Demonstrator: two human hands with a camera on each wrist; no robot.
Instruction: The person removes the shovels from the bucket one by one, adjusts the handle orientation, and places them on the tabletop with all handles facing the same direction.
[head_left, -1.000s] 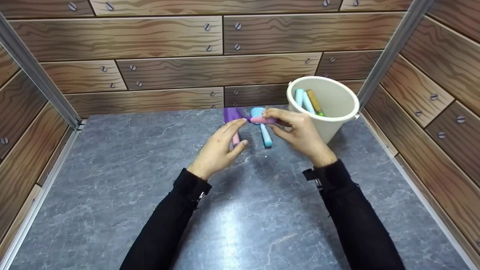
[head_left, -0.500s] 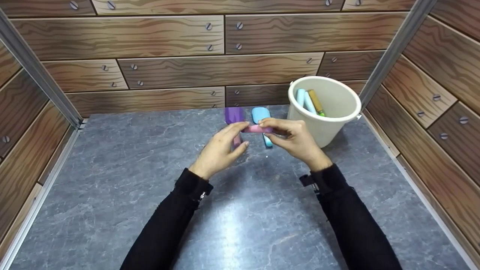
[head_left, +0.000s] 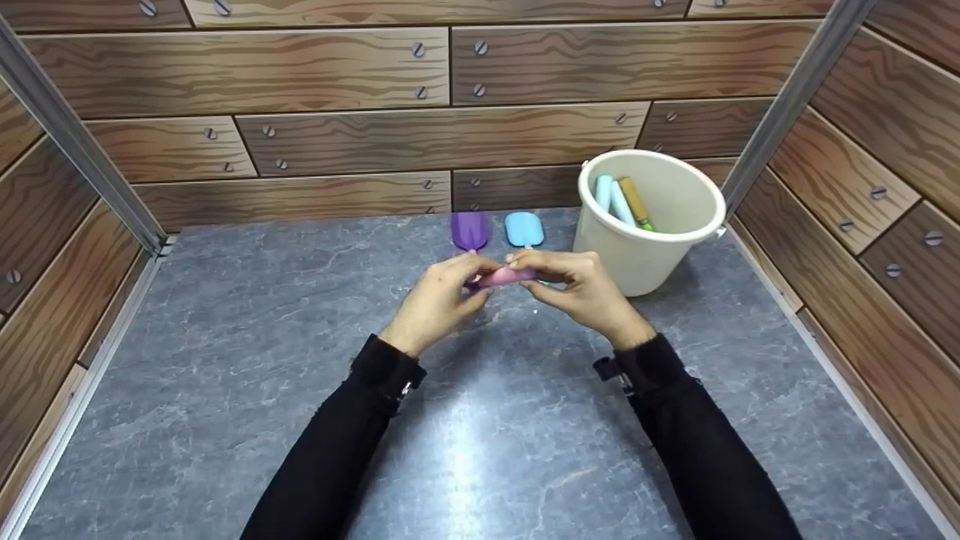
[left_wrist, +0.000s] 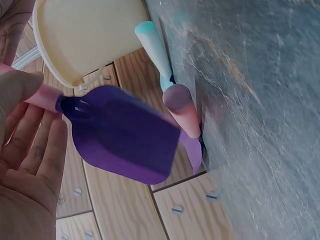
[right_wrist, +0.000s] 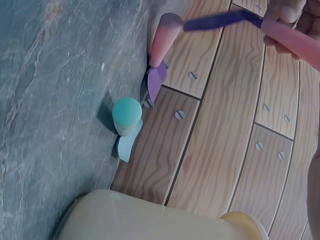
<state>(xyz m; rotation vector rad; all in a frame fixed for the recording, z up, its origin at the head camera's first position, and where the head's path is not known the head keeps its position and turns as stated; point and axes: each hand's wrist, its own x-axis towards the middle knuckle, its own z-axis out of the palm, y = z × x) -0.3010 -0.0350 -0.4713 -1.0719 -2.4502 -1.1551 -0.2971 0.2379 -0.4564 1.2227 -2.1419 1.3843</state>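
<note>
Both hands hold a toy shovel with a purple blade (left_wrist: 125,135) and a pink handle (head_left: 506,276) above the table. My left hand (head_left: 431,301) pinches the handle near the blade, thumb on one side and fingers on the other. At the other end, my right hand (head_left: 589,294) pinches the handle's tip; the right wrist view shows little of this grip. Beyond the hands, a second purple shovel (head_left: 469,231) with a pink handle lies on the table, beside a light blue shovel (head_left: 524,229). The hands partly hide their handles in the head view.
A cream bucket (head_left: 630,262) stands at the back right, close to my right hand. Inside are light blue handles (head_left: 620,204) and a brown handle (head_left: 634,201) with a green part. Wood-patterned walls (head_left: 337,142) enclose the grey marbled table (head_left: 285,300).
My right hand has brought the shovel toward me and slightly left. My left hand, earlier at the shovel with thumb spread apart, now grips it. The hands are closer together.
</note>
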